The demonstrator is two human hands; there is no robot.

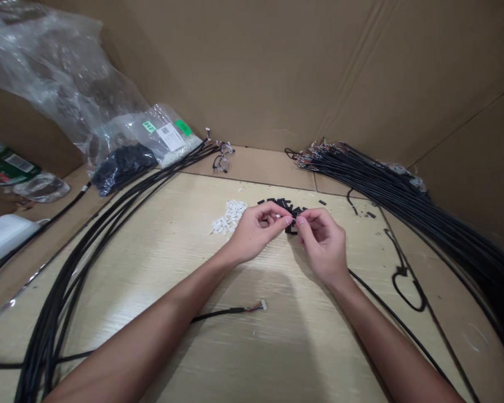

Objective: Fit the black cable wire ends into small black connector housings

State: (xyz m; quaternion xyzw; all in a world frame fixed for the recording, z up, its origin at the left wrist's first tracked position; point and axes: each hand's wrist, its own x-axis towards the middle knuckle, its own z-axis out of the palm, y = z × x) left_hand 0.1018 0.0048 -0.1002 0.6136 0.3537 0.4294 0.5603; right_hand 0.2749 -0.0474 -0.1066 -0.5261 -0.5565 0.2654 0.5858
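My left hand (254, 228) is closed in a pinch, with a tiny white piece (278, 216), apparently a connector housing, at its fingertips. Close beside it, my right hand (324, 243) pinches a thin wire, its tip almost touching the left fingers. A black cable (397, 316) comes out from behind the right wrist and runs to the lower right. Behind the hands lie a pile of small black pieces (282, 202) and, to the left, a pile of white connector housings (234, 211). Nearer me, a cable end with a white connector (264, 305) rests on the board.
Black cables (73, 274) curve along the left, and a thick cable bundle (403, 196) lies at the right. Plastic bags of parts (124, 165) stand at the back left. A looped black cord (403, 272) lies right of my hand. Cardboard walls (252, 73) enclose the back.
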